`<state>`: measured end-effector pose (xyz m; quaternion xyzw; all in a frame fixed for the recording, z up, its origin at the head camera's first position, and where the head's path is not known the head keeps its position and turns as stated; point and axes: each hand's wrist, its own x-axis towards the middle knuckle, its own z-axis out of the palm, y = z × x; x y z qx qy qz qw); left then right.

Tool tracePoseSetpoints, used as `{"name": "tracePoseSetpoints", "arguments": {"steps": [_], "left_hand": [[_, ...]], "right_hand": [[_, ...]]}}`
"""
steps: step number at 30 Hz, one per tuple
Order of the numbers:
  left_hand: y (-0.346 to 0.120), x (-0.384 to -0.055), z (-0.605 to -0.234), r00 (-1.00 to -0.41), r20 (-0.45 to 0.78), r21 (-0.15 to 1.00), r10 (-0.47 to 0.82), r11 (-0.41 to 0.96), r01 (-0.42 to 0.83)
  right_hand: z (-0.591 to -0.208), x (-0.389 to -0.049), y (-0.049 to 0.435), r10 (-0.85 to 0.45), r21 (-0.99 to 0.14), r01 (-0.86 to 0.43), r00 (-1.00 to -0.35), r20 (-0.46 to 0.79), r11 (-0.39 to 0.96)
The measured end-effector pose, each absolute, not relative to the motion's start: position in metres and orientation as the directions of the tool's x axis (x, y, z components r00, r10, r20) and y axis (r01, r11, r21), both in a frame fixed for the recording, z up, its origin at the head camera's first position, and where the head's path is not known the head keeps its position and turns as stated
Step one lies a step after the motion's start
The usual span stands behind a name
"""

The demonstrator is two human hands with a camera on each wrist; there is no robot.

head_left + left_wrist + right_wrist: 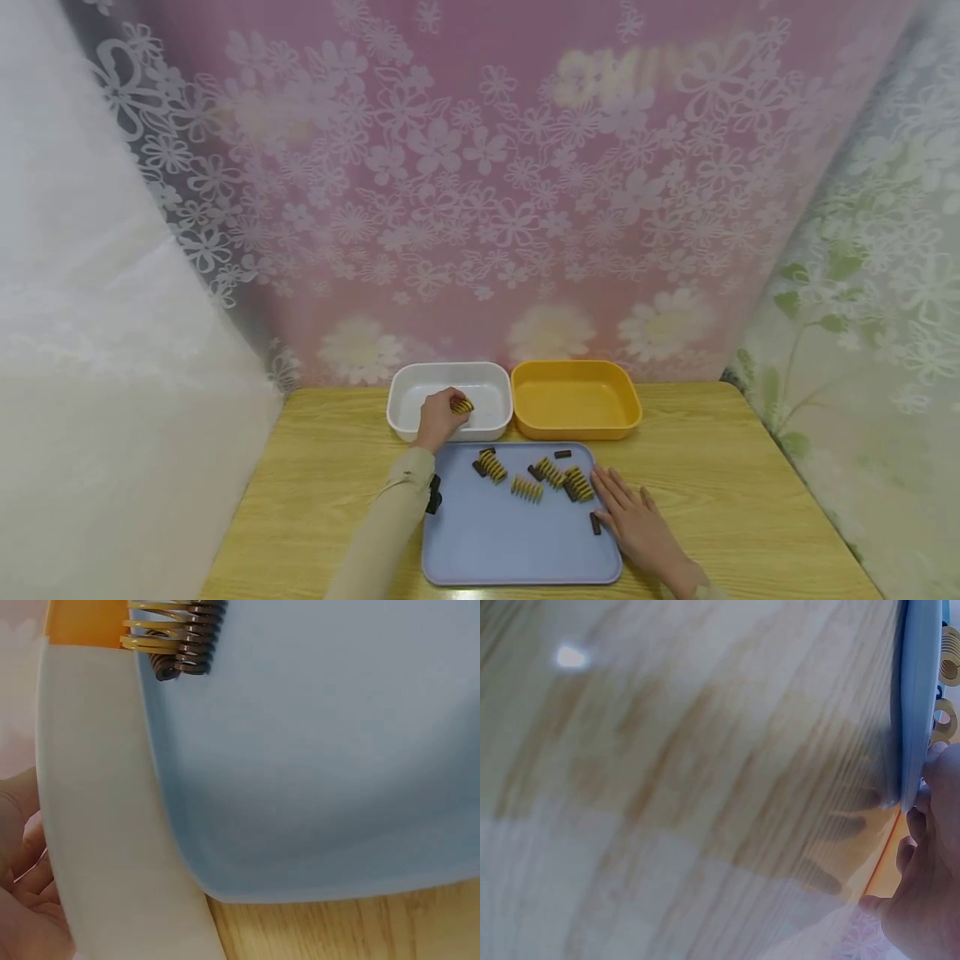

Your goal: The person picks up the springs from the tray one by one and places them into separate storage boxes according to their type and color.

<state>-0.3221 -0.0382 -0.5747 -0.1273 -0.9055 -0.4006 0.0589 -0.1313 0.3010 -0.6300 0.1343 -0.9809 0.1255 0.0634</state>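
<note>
My left hand pinches a yellow coil spring inside the outline of the white container. In the left wrist view the left hand shows partly behind that container's wall, with the spring out of sight. My right hand rests with fingers fairly straight along the right rim of the blue tray. Close to its thumb lies a small dark spring. On the upper half of the tray lie several yellow springs and several smaller dark brown springs.
A yellow container stands right beside the white one, both behind the tray on a wood-grain table. A floral curtain hangs along the table's back edge, with pale cloths at both sides.
</note>
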Motion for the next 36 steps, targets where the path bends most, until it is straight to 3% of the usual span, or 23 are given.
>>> {"name": "tracePoseSetpoints", "arguments": {"steps": [9,21,25,30,36], "left_hand": [[-0.036,-0.328,-0.576,-0.974,0.124,0.678,0.19,0.701,0.223],[-0.035,-0.33,-0.574,-0.965,0.119,0.663,0.233,0.705,0.252],[-0.035,-0.329,-0.571,-0.962,0.192,0.686,0.196,0.674,0.275],[-0.033,-0.323,-0.564,-0.932,0.327,0.716,0.159,0.602,0.354],[-0.034,-0.303,-0.558,-0.92,0.355,0.756,0.165,0.529,0.386]], "right_hand": [[-0.626,-0.13,0.299,-0.242,-0.234,-0.269,-0.96,0.139,0.934],[-0.628,-0.13,0.3,-0.228,-0.256,-0.273,-0.955,0.19,0.927],[-0.63,-0.13,0.3,-0.256,-0.24,-0.308,-0.94,0.224,0.921],[-0.627,-0.131,0.3,-0.255,-0.217,-0.29,-0.951,0.174,0.932],[-0.629,-0.132,0.3,-0.24,-0.229,-0.276,-0.956,0.171,0.934]]}}
